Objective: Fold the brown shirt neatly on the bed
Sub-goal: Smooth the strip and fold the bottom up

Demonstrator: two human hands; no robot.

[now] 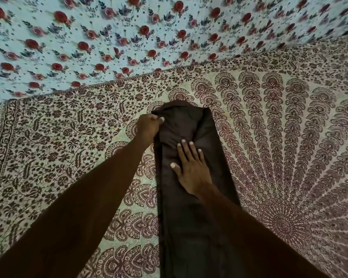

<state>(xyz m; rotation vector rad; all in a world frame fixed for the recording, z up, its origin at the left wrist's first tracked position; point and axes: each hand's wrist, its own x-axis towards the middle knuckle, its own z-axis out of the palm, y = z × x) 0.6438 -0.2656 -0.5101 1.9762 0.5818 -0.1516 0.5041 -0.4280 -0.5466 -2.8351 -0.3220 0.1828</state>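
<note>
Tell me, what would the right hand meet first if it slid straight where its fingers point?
Probably just more brown shirt, up to its far end; the left hand sits aside.

Matt brown cloth shirt (191, 197); printed cotton-like bedsheet (279, 137).

A home bedroom: bed (289, 137) under patterned spread, floral sheet (109, 37).

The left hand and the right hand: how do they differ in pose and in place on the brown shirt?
The left hand is curled and grips the brown shirt's left edge; the right hand lies flat, fingers spread. The left hand is near the shirt's far end; the right hand presses its middle. Both touch the shirt.
</note>
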